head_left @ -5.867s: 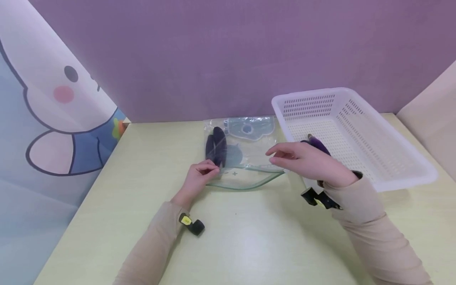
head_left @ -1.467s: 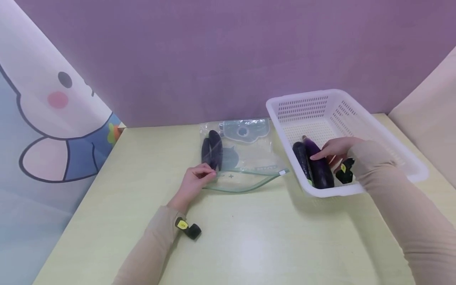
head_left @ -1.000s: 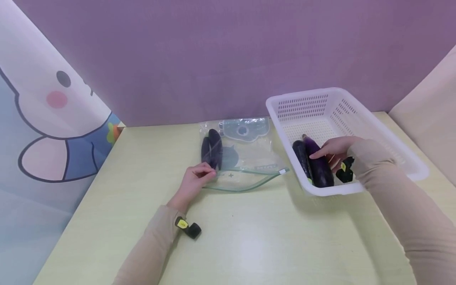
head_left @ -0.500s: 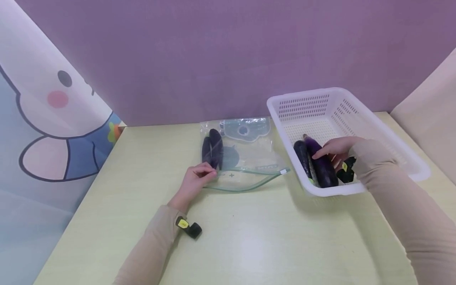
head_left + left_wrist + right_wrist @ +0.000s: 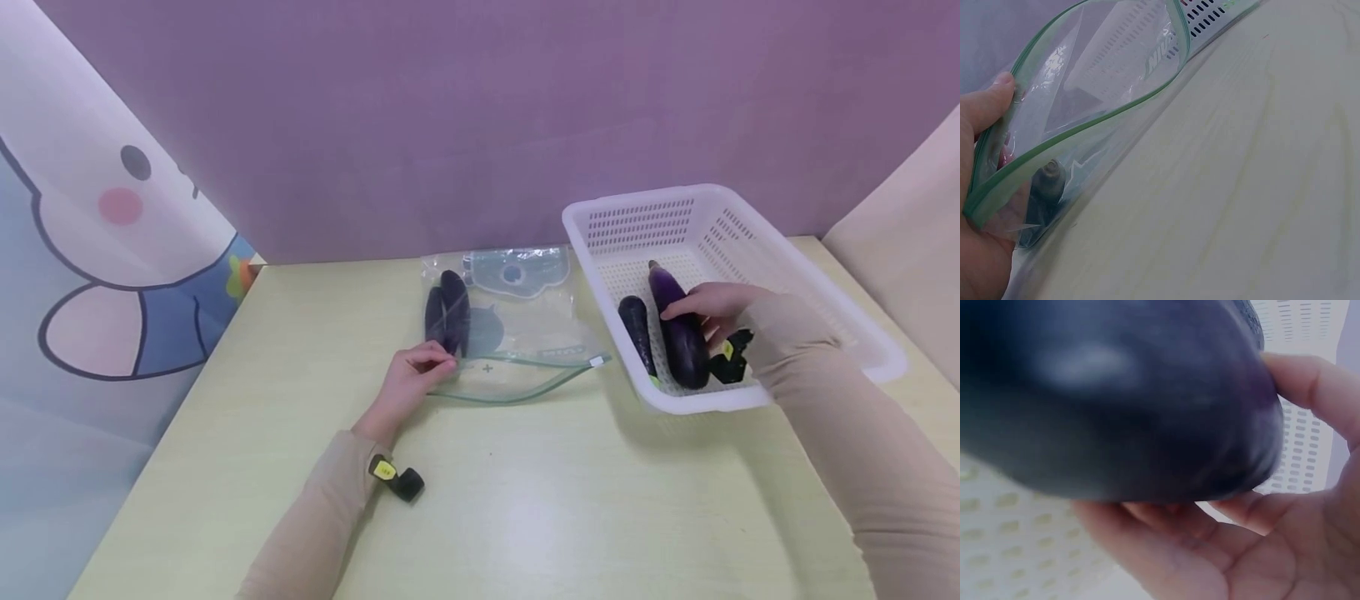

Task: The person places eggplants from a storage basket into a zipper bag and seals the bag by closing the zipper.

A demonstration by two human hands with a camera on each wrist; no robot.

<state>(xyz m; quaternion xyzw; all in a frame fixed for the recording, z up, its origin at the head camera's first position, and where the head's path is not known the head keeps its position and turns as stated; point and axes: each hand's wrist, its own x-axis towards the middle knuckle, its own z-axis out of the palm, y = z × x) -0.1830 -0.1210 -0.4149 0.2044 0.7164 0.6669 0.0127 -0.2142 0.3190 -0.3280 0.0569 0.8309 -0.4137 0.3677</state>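
My left hand (image 5: 416,375) pinches the green-edged mouth of a clear zip bag (image 5: 525,321), which gapes towards me in the left wrist view. Inside the bag, two slim dark purple vegetables (image 5: 454,312) lie side by side; the end of one dark vegetable (image 5: 1047,181) shows through the plastic near the hand. My right hand (image 5: 712,308) grips a large glossy eggplant (image 5: 684,346) within the white basket (image 5: 832,308), thumb on one side and fingers on the other. Left of the eggplant lies a slim dark vegetable (image 5: 637,329) with a green tip.
The basket stands at the right on a pale wooden table (image 5: 480,500), its near left corner beside the bag's white slider (image 5: 597,361). A purple backdrop (image 5: 450,125) rises behind the table, and a cartoon-printed cloth (image 5: 90,333) hangs at the left.
My right hand went from over the bag into the basket and took hold of the eggplant. Just now the eggplant has shifted away from the slim vegetable. My left hand stays at the bag.
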